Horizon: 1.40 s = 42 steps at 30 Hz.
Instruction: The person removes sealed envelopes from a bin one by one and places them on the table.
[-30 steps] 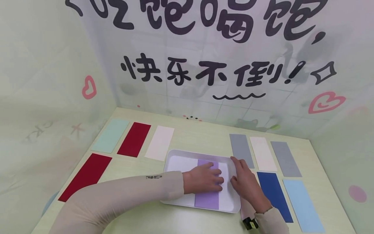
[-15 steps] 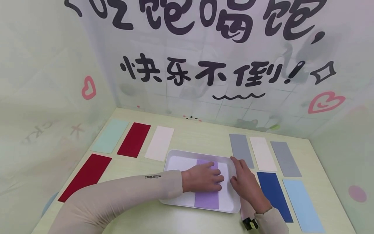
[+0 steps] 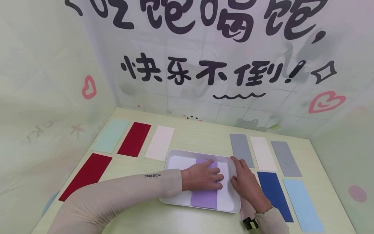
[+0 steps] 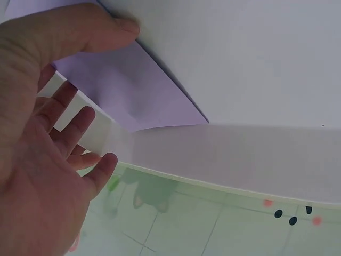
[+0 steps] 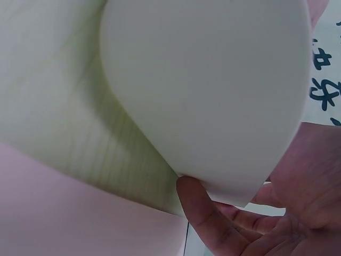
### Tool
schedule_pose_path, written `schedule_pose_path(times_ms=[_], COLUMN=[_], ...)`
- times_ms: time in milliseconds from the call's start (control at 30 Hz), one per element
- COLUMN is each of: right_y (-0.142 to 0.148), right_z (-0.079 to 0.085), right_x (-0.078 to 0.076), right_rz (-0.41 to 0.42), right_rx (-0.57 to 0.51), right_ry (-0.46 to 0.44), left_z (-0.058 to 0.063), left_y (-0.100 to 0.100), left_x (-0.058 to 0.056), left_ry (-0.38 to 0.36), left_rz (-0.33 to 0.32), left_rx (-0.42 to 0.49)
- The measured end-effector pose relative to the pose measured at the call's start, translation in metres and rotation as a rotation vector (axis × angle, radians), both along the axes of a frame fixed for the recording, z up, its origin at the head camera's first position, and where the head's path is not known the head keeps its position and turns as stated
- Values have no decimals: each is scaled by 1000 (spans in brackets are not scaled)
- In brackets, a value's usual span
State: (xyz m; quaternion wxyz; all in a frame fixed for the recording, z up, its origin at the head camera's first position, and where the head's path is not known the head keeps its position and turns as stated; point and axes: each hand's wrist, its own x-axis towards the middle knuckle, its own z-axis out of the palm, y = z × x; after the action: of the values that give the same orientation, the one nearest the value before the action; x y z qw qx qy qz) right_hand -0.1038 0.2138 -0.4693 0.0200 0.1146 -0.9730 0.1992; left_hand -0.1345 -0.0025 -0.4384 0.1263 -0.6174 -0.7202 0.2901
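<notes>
A purple card lies in a shallow white tray. My left hand spans the card's width, thumb along one long edge and fingers at the other, and grips it there. Close up in the left wrist view, the thumb touches the card's edge and the card bows slightly. At the tray's right side my right hand holds the wall. The right wrist view has a fingertip against the outer side of the tray.
Coloured cards lie flat around the tray: mint, red and pale pink at left; grey, dark blue and light blue at right. A printed curtain hangs behind the table.
The purple card has shifted a little to the left in the tray, its near end most of all. The left hand stays nearly in place; the right hand and tray are unmoved.
</notes>
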Motion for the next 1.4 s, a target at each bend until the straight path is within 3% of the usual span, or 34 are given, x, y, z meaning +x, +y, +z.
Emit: schedule_pose_path(times_ms=[400, 1067, 1400], right_y=[2, 2, 2], right_z=[0, 0, -2], right_x=[-2, -2, -1], right_rz=[-1, -10, -3], right_rx=[-3, -10, -5], right_ry=[-11, -29, -17], left_z=[-1, -2, 1], left_y=[-9, -17, -19], left_x=[-6, -10, -14], left_ry=[-7, 15, -8], left_rz=[-12, -6, -17], left_rx=[13, -69, -34])
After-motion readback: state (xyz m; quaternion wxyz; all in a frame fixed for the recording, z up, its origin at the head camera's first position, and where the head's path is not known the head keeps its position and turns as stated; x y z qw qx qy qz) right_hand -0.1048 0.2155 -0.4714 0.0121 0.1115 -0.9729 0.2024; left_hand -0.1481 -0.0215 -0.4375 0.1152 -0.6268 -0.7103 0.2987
